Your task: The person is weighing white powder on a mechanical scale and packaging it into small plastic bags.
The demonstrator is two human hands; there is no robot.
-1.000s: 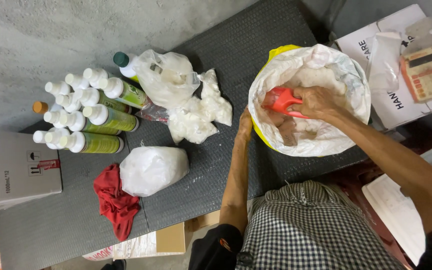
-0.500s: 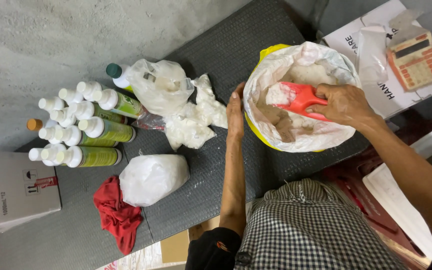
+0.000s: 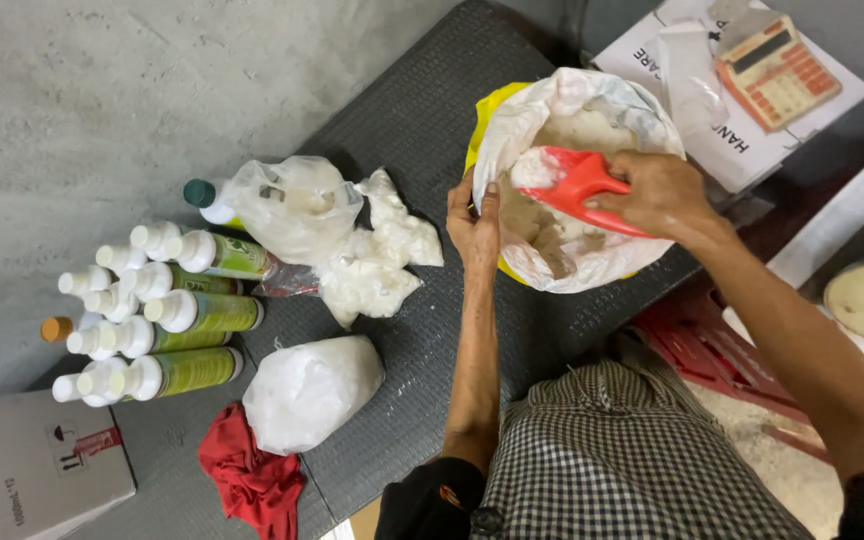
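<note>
Sack [image 3: 592,110] of pale powder, white-lined with a yellow outer skin, stands open at the far right corner of the dark ribbed mat [image 3: 422,120]. Since a moment ago the red scoop [image 3: 577,180] has lifted out of the powder and now rides at the sack's mouth with a white heap in its bowl, so a portion looks ready to come out. The right hand [image 3: 657,190] has its fingers wrapped tight around the scoop's handle; the left hand [image 3: 474,225] pinches the sack's near rim, holding the mouth open as before. A filled white bag [image 3: 312,390] lies near the mat's near edge, beside a red cloth [image 3: 247,480]. Clear bags [image 3: 342,240] sit mid-mat, and white-capped green bottles [image 3: 167,320] crowd the left edge. A grey box [image 3: 37,465] sits at the near left corner. The mat lies on grey concrete floor [image 3: 102,90]; a calculator [image 3: 777,70] rests on cardboard beyond the sack.
</note>
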